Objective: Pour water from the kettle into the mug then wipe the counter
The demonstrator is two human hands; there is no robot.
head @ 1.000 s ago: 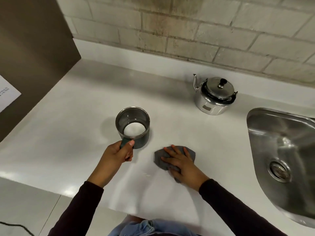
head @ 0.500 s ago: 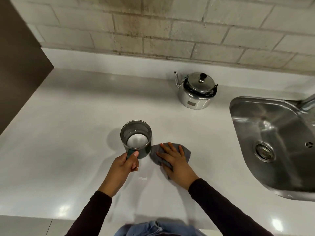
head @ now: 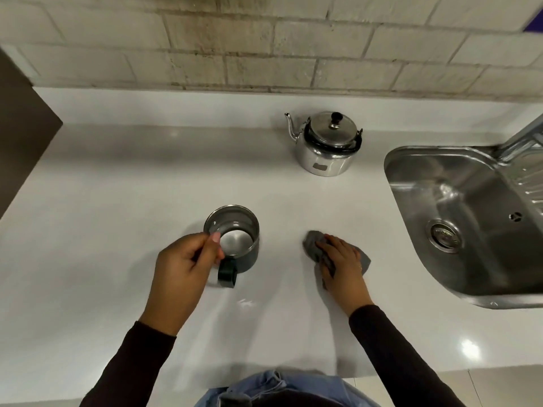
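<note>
Wiping phase: right hand [head: 342, 264] pressed flat, fingers clamped on crumpled grey cloth [head: 317, 250], now slid rightward, well clear of the round dark steel mug [head: 235, 235] it sat just beside half a second ago. Left hand [head: 183, 264] curled closed at mug's rim beside the handle, steadying; lifted or not, cannot tell. Shiny lidded steel kettle [head: 324, 146] parked upright at back of white counter [head: 117, 186], near steel sink [head: 411, 160], so pouring looks done.

Glossy white counter [head: 123, 218], shiny metal kettle [head: 324, 145] and sink [head: 417, 160], matt grey cloth [head: 316, 249].

No legible text; kettle [head: 324, 149] label unreadable
</note>
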